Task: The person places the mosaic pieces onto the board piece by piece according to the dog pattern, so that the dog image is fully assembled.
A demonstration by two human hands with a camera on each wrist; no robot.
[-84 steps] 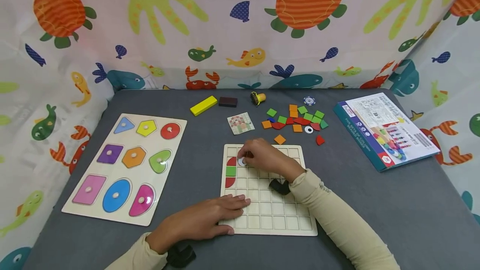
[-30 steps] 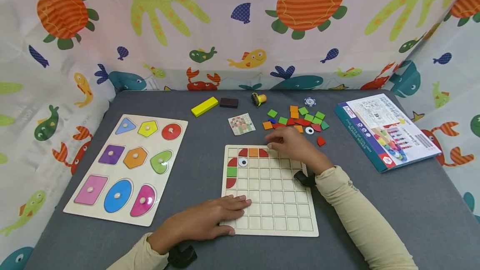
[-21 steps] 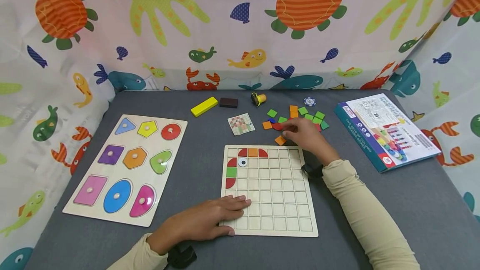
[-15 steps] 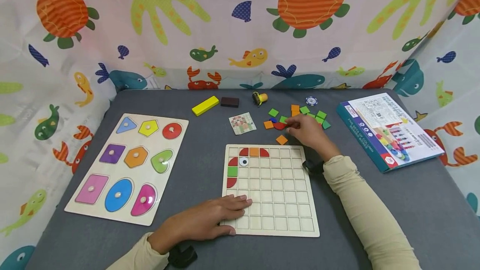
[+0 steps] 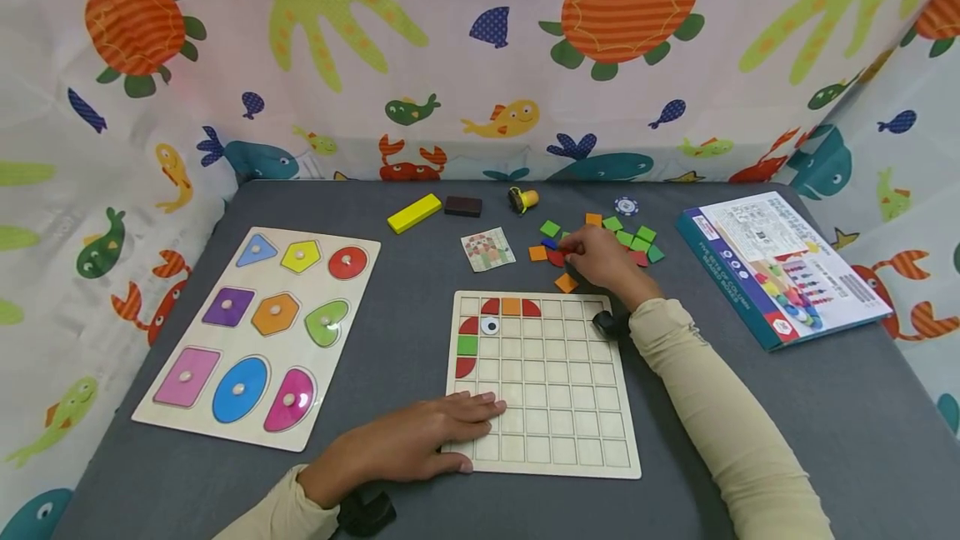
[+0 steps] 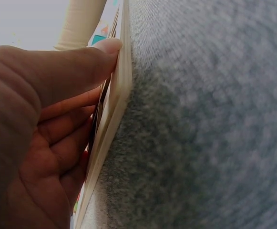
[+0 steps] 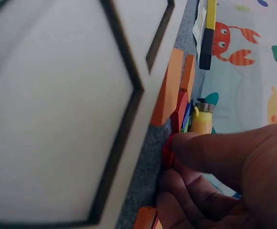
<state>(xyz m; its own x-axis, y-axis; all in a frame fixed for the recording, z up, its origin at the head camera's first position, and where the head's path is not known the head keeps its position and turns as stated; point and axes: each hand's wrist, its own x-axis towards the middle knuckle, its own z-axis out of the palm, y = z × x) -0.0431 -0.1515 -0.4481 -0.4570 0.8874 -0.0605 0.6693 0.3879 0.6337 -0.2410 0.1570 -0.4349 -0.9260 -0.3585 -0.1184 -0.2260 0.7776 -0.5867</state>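
Observation:
My left hand rests flat on the lower left of a wooden grid board, fingers straight, thumb along its near edge. On the board's upper left lie red curved-edge tiles, a green square tile, an orange square tile and a round white tile with a dark centre. Beyond the far edge, my right hand reaches into a pile of loose tiles. Its thumb and fingertips pinch a red tile, mostly covered by the thumb in the right wrist view.
Left stands a shape puzzle board; right lies a boxed toy set. At the back are a yellow block, a dark brown block, a small yellow-and-black object, a patterned card and a blue-and-white chip.
My right hand has left the round white tile on the board and moved right and away to the loose pile, then shifted slightly left there. My left hand has stayed on the board.

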